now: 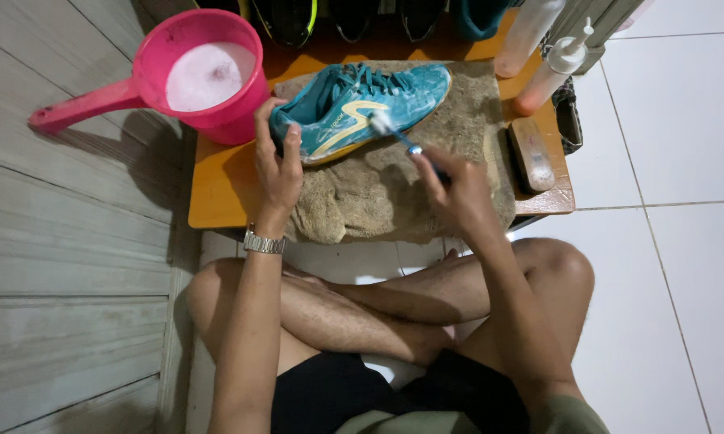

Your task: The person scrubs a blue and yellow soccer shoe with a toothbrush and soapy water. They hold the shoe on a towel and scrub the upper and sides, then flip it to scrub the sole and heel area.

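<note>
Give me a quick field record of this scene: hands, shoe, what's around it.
left hand: grips heel end of the teal shoe
right hand: holds toothbrush, bristles on shoe's side
shoe: soapy, lying on its side on a tan towel
surface: low wooden table
left of shoe: pink dipper, foamy water
right: scrub brush, two bottles

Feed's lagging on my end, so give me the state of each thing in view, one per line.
Teal shoe: on its side on the towel, soapy.
Left hand: gripping the shoe's heel.
Right hand: holding the toothbrush.
Toothbrush: bristles against the shoe's side.
Pink dipper: upright, full of foamy water.
Towel: spread over the wooden board.
Scrub brush: lying unused at the right edge.
Pump bottle: lying tilted, capped.
</note>
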